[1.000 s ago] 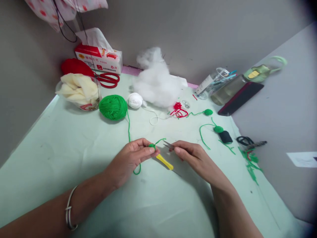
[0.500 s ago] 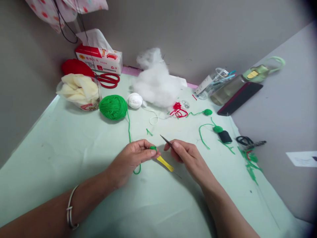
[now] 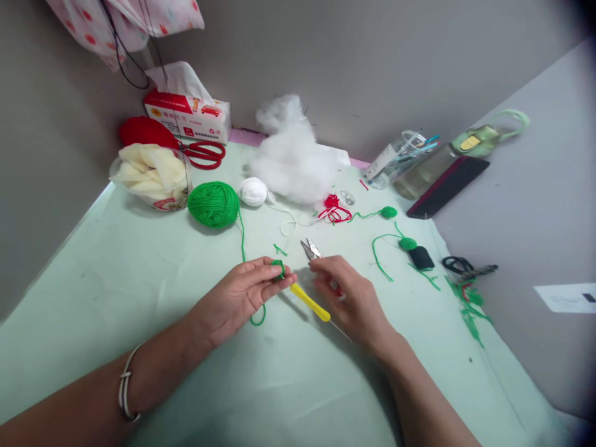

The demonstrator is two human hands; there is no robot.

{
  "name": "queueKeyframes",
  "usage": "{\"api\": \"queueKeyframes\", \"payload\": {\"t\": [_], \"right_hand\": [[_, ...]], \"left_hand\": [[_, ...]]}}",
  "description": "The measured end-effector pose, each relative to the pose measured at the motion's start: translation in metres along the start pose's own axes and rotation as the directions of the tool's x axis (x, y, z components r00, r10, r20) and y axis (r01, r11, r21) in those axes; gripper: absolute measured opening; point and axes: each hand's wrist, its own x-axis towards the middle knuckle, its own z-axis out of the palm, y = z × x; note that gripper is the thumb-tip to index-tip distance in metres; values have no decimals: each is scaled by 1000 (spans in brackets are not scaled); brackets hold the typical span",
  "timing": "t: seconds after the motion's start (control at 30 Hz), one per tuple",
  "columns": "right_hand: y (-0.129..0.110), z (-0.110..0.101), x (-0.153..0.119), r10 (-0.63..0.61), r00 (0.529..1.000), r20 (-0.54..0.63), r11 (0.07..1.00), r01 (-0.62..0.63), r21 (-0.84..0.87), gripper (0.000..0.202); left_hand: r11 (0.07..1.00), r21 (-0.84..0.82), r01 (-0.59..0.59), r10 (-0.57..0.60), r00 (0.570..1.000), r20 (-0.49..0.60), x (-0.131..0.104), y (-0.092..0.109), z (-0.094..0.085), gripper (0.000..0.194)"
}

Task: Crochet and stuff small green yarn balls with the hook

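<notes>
My left hand [image 3: 244, 288] is closed, pinching a small green crocheted piece [image 3: 278, 268] between thumb and fingertips. A crochet hook [image 3: 310, 302] with a yellow grip slants down and right from those fingertips, its thin metal end pointing toward me. Whether its upper end passes through the green piece is hidden by the fingers. Just to the right, my right hand [image 3: 347, 292] is wrapped round small thread snips [image 3: 310, 249]. Their blades stand apart and point away from me; a bit of red handle shows under the palm. Green yarn [image 3: 243, 239] runs from the green yarn ball [image 3: 214, 205] behind my left hand.
White stuffing [image 3: 293, 155] and a white yarn ball [image 3: 254, 191] lie at the back. Red-handled scissors [image 3: 205, 154], a tissue box [image 3: 189, 118] and a plastic tub [image 3: 151, 177] stand back left. Small green pieces [image 3: 408, 244], a phone [image 3: 449, 186] and a bottle [image 3: 428, 169] are at right.
The snips have turned in my right hand, so both blades now show apart. My left hand has shifted slightly left and turned, with the green piece and the hook.
</notes>
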Motion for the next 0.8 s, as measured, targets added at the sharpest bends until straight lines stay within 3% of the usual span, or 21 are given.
{"api": "queueKeyframes", "payload": {"t": [0.07,0.13,0.23,0.37,0.53,0.67,0.8], "right_hand": [[-6,-1,-2,-90,993,76,995,87,39,39],[-16,-3,-3,-169,985,45,981,164,100,54],[-32,-4,-4,-213,974,-79,953,225,201,38],[-44,-4,-7,-120,974,-193,931,178,318,22],[-53,-2,-11,-113,950,-292,916,213,339,24],[-62,-6,-14,-207,917,-340,922,300,245,36],[-74,-11,-19,-192,895,-402,910,315,268,37]], "left_hand": [[999,-33,-3,2,1000,-21,-3,4,3,8],[998,-59,3,-5,999,-32,-8,7,6,8],[999,-51,-13,14,1000,23,-14,6,10,7],[994,75,-82,75,992,103,-20,4,14,6],[895,352,-275,246,961,126,-31,9,22,13],[846,360,-393,316,914,254,-44,12,34,9],[832,336,-441,377,895,240,-57,10,46,13]]}}
